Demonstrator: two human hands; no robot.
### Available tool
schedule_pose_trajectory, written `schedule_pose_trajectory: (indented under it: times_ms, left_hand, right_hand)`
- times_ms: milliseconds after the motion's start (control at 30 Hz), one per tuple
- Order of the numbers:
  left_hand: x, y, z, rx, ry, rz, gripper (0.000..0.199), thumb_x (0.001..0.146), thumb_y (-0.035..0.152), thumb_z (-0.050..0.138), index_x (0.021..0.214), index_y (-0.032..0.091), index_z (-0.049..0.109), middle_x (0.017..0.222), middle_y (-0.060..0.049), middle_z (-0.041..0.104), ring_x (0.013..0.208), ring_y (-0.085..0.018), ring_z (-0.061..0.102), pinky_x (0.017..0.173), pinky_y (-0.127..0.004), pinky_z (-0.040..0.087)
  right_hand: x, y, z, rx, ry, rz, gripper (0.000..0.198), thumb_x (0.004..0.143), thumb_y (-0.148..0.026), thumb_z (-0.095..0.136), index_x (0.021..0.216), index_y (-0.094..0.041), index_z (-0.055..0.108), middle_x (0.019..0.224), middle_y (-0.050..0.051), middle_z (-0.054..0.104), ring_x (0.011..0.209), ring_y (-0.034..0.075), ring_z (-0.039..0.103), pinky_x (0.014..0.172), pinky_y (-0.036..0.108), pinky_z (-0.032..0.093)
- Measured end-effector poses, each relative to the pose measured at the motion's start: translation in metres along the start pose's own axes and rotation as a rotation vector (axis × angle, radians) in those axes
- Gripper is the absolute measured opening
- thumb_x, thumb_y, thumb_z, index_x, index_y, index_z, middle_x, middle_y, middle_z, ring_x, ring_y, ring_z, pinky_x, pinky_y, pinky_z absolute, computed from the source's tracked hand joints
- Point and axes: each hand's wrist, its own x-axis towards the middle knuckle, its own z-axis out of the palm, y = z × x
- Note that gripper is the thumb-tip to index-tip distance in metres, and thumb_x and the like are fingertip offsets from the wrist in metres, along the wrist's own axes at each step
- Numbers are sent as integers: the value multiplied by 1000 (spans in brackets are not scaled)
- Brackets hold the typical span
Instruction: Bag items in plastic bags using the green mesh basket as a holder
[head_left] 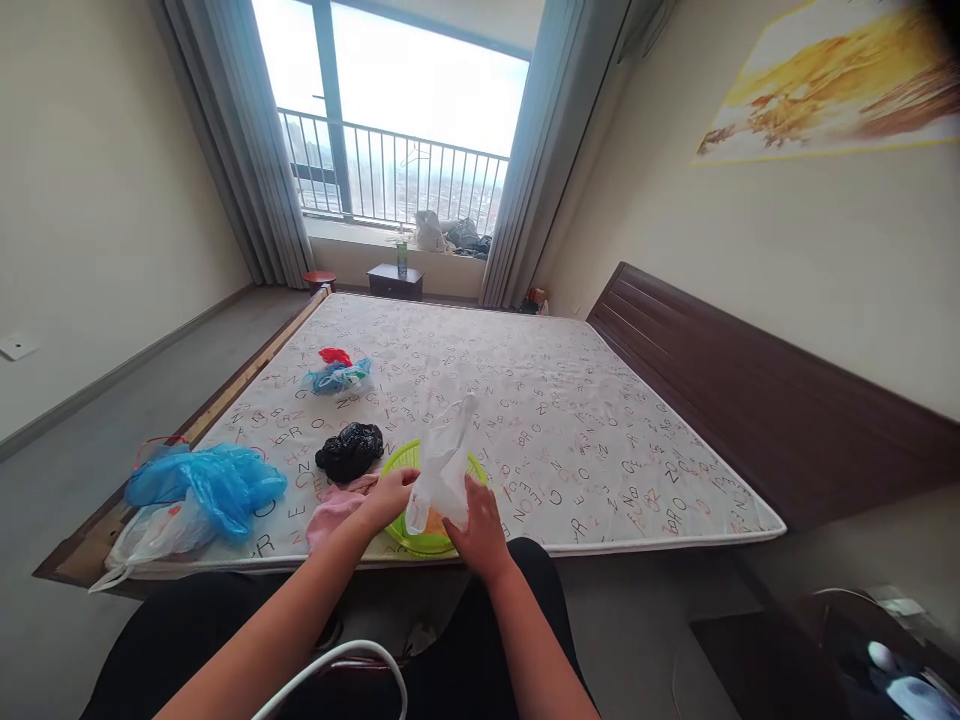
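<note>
A white, curved, flexible cable (375, 655) lay nearest to our viewpoint, arching across the black fabric trousers (180, 640) of the seated person. Beyond it, we located both bare hands at the near edge of a broad, rectangular, white fabric mattress (570, 440) printed with letters. The right hand (480, 530) was partly closed, its thumb and bent fingers gripping the lower right side of a white, crumpled, translucent plastic bag (444, 450). The left hand (391, 495) was half curled, its fingertips at the opposite edge of this bag; we could not tell whether they pinched it. The bag stood roughly upright, its narrow end uppermost, over a yellow-green, round, openwork plastic basket (399, 458) resting on the mattress. Beside the basket, partly behind the left forearm, we noted a piece of soft pink fabric (330, 515), with a black, bunched, glossy plastic bag (350, 452) just beyond. Farther left, we recorded a large, blue, rumpled plastic bag (225, 485) next to a white, loose, translucent one. A small heap of red and light-blue, crumpled plastic bags (339, 375) lay farther back. A dark brown, long, wooden headboard (712, 370) bounded the mattress on the right.
</note>
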Motion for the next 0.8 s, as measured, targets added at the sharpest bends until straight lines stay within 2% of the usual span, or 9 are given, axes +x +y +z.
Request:
schedule_pose_trajectory:
  times_ms: [67,167,267,367,467,533,600,700,800]
  left_hand:
    - [3,-6,1,58,2,-3,28,66,34,74,86,14,75,76,-8,74,78,-26,69,68,-31,53]
    - [10,-15,-1,137,51,-36,24,74,35,63,85,15,72,84,-8,74,82,-23,69,73,-31,54]
    - [13,-22,-5,204,52,-60,16,70,25,62,80,16,70,83,-9,73,86,-25,69,79,-32,53]
    - [8,-22,-5,252,46,-48,31,68,18,61,96,13,73,93,-13,75,94,-27,69,88,-35,52]
    - [0,-13,-3,308,129,13,49,75,21,58,122,11,67,114,-17,72,112,-29,65,101,-38,46]
    - [-4,-5,-1,344,188,91,53,81,27,57,132,10,63,129,-19,67,123,-30,60,108,-40,42]
    - [-7,1,3,343,180,135,56,85,35,59,135,10,61,136,-20,63,122,-30,61,106,-40,44]
    - [-10,5,11,320,129,98,60,81,45,68,129,9,62,121,-19,69,104,-28,69,92,-37,52]
    - [-12,4,18,341,107,56,61,78,39,73,129,10,58,92,-10,73,84,-26,71,79,-35,52]
  right_hand:
    - [1,1,0,7,52,26,75,86,-39,68,153,-20,40,134,17,59,125,35,55,108,55,45]
    - [3,9,6,34,132,166,59,87,-28,62,144,-19,51,119,15,63,114,32,59,100,51,51]
    - [4,18,10,86,58,258,51,87,-23,55,137,-16,58,115,16,64,112,31,61,100,49,52]
    - [4,20,8,149,-37,299,67,80,-26,64,145,-16,52,124,16,64,122,33,59,108,50,47]
    - [7,15,0,266,-62,288,83,73,-29,72,151,-19,46,142,15,57,138,34,48,119,52,36]
    - [11,10,-7,431,-98,299,81,76,-34,69,152,-20,44,151,14,51,143,33,44,119,52,36]
    - [15,3,-13,653,-126,335,74,82,-41,63,151,-21,45,152,14,51,142,31,47,116,51,39]
    - [22,-12,-17,853,-63,392,62,90,-52,54,143,-22,53,147,13,57,140,29,51,116,49,39]
    - [29,-31,-17,771,19,460,61,87,-57,62,136,-20,57,135,12,66,128,29,60,110,45,45]
